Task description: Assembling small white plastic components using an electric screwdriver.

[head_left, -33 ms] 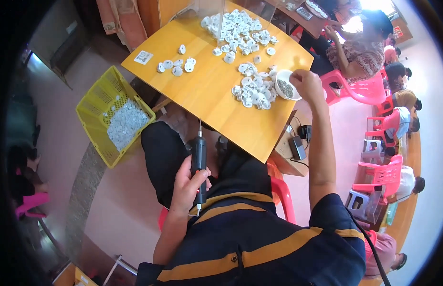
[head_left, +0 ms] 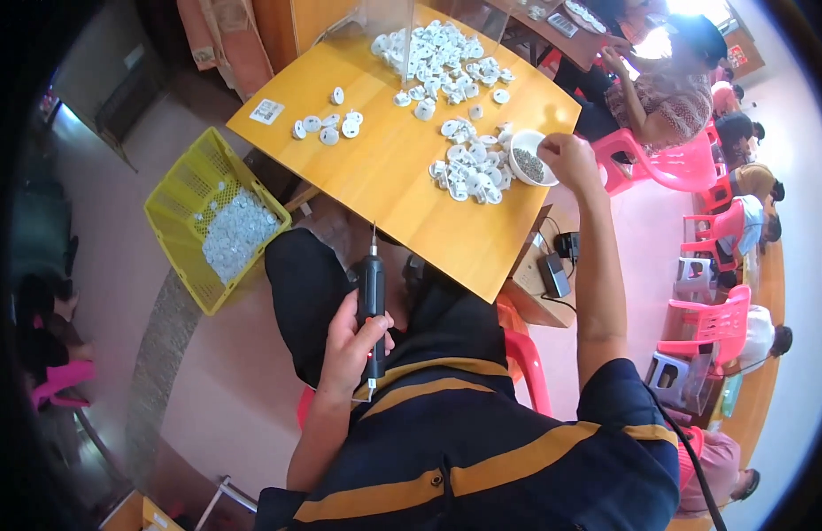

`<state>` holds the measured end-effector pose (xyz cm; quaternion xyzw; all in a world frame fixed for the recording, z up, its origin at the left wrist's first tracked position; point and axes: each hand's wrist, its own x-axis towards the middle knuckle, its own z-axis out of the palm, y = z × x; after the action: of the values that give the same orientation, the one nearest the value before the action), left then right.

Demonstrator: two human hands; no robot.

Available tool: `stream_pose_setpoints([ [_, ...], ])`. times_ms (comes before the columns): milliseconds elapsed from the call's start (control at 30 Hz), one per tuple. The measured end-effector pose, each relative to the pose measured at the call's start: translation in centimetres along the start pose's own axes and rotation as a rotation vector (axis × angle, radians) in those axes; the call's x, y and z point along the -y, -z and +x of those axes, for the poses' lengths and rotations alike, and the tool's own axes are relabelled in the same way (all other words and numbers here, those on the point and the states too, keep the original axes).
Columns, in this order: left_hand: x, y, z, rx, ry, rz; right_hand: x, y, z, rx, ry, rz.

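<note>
My left hand (head_left: 351, 341) is wrapped around a black electric screwdriver (head_left: 373, 288) above my lap, its thin bit pointing toward the table edge. At the table's right side, my right hand (head_left: 572, 163) is over the rim of a white bowl (head_left: 523, 140) holding small metal screws (head_left: 529, 165). Its fingers are pressed together in a pinch, and whatever they hold is hidden. Left of the bowl lies a pile of white plastic parts (head_left: 474, 168) with round faces. A bigger heap of the same parts (head_left: 437, 49) is at the table's far side.
Several white round parts (head_left: 329, 135) lie near a printed label (head_left: 266, 111) on the wooden table (head_left: 375, 181). A yellow basket (head_left: 174, 177) of translucent pieces (head_left: 238, 234) stands at the left. A black power adapter (head_left: 553, 275) sits below the right edge. A person (head_left: 667, 102) sits beyond a pink chair (head_left: 663, 164).
</note>
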<state>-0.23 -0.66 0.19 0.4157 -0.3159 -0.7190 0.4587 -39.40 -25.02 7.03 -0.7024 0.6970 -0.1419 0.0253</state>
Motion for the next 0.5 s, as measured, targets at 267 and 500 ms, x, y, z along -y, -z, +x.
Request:
stream_pose_setpoints([
  [267, 0.3, -1.2, -0.2, -0.032, 0.016, 0.018, -0.8, -3.7, 0.4, 0.186, -0.114, -0.260],
  [500, -0.3, -2.3, 1.1, 0.019, 0.032, 0.062, -0.9, -4.4, 0.8, 0.176, -0.109, -0.274],
])
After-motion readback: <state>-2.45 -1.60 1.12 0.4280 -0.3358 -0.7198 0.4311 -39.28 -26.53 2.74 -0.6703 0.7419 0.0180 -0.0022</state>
